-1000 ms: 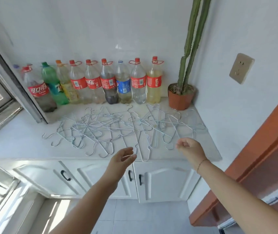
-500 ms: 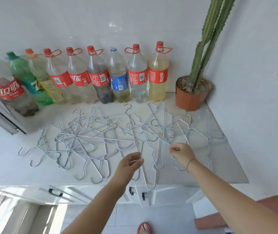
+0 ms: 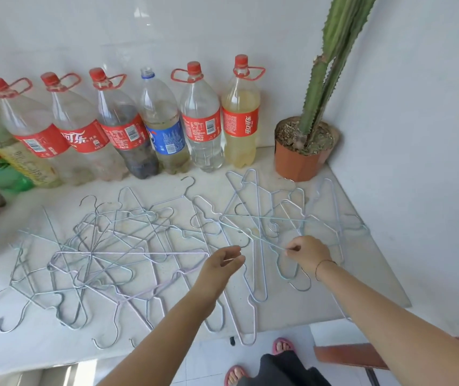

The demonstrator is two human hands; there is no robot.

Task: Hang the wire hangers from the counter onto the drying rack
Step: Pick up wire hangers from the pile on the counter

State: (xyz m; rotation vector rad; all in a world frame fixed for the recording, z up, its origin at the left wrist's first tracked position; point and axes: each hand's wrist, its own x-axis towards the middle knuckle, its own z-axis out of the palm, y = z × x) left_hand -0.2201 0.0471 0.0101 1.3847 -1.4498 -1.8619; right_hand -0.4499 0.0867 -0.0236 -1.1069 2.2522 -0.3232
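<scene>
The right hand (image 3: 307, 253) has its fingers curled in, and its thumb and first finger pinch 1 thin wire of a hanger (image 3: 274, 244) on the right side of the pile. 1 second ago this hand was in the air in front of the counter edge and held nothing, so the first pick-up has just begun. I think the hanger still lies flat and is not lifted yet. The left hand (image 3: 221, 264) has come forward too and now hangs just over the pile, beside the right hand. Its fingers are bent a little and its thumb is apart from them. A pale wire shows in the gap, but I cannot tell if the hand touches it. All the wire hangers (image 3: 128, 246) lie in a messy heap on the white counter (image 3: 362, 274). Many cross over each other, so the pinched one may drag others up with it. The drying rack is not in view. At the back stands a row of big plastic bottles. The one at the right end (image 3: 240, 112) is mostly full of yellow liquid. The next (image 3: 201, 126) has some clear water low down. The blue-label bottle (image 3: 164, 135) has no cap and holds cloudy yellow-brown liquid. The next one (image 3: 128, 135) has dark liquid. In the corner an orange pot (image 3: 296, 162) holds dry soil and a tall green cactus (image 3: 331, 65).
</scene>
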